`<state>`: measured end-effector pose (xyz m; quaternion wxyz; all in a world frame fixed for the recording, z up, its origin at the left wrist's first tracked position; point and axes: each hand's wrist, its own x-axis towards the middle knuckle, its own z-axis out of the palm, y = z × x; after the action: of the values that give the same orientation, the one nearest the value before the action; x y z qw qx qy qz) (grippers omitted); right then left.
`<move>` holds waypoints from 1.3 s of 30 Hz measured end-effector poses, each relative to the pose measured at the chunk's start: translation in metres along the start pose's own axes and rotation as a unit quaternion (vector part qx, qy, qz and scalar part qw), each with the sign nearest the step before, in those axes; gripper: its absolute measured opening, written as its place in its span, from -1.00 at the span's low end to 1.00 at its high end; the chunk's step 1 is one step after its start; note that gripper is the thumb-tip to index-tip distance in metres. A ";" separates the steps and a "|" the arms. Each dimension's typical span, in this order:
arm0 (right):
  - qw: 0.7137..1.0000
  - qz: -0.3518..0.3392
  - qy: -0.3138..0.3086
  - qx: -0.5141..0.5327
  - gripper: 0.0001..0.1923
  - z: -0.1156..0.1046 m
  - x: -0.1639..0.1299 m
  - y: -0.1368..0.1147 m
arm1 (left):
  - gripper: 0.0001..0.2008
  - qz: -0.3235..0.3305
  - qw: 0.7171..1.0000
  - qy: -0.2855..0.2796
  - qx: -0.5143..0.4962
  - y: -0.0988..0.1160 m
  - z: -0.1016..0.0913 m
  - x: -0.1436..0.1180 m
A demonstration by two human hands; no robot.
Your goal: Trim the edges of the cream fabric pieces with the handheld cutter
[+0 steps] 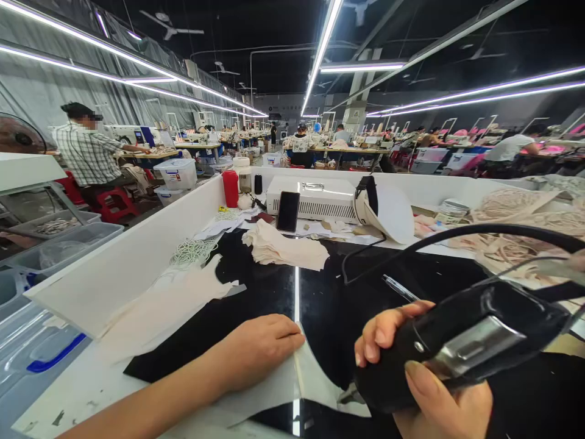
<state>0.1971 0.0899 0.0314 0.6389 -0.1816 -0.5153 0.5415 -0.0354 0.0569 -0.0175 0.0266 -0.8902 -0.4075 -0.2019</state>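
My right hand [439, 378] is wrapped round a black corded electric cutter [457, 347] with a silver metal lever on its side. Its small metal tip [351, 395] is at the lower right corner of a pale fabric piece [315, 375]. My left hand [262, 350] lies on that same piece, fingers together, thumb and fingertips pressed at its upper edge. The piece has a curved right edge and rests on the glossy black tabletop [256, 299]. What is under my left palm is hidden.
Beyond my hands are a stack of cream fabric pieces [283, 247], a phone [288, 211], a white vented box [315, 196] and a silver pen [400, 288]. More fabric [173, 296] lies left. A low white wall [132, 262] borders the table. The cutter's black cable [439, 233] arches right.
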 end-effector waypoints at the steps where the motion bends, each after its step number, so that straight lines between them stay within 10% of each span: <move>1: 1.000 0.001 0.004 -0.002 -0.68 0.000 0.000 -0.001 | -0.72 -0.002 1.000 -0.003 -0.002 0.000 0.000 0.000; 39: 0.998 -0.050 0.022 -0.007 -0.69 0.038 0.049 0.048 | -0.73 0.003 0.999 0.016 -0.029 0.002 0.005 -0.003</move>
<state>0.1351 0.1375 0.0318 0.6755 -0.1719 -0.5131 0.5009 -0.0334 0.0545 -0.0229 0.0080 -0.8886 -0.3978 -0.2283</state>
